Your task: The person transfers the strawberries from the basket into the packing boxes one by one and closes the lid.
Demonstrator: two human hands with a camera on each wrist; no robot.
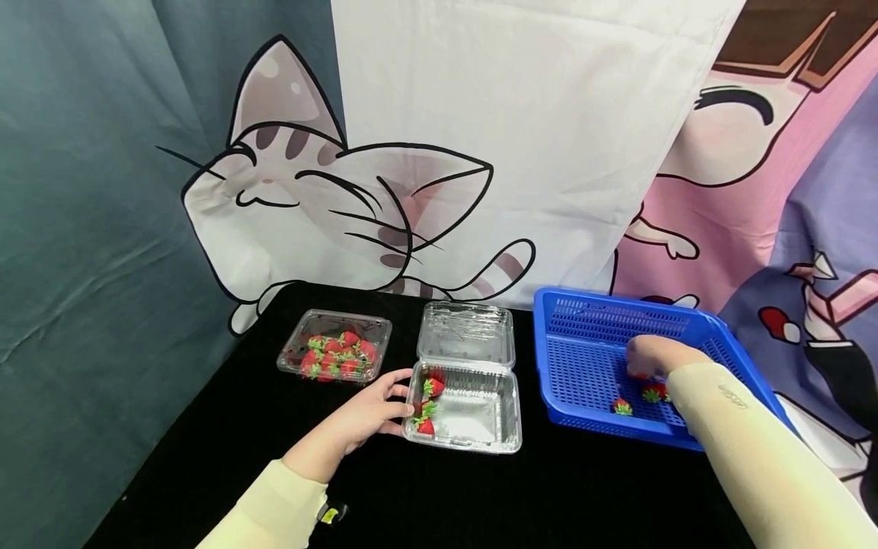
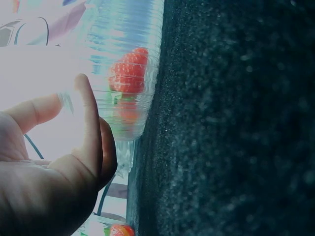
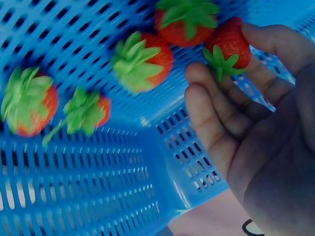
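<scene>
Blue basket (image 1: 590,427), with the clear box (image 1: 487,415) to its left; left hand (image 1: 373,412) pinches the box rim on the side away from the basket. Right hand (image 1: 655,356), the nearer, is inside the basket, thumb and fingers pinching one berry (image 3: 231,42), its long axis running tip thumbward, leaves fingerward.
</scene>
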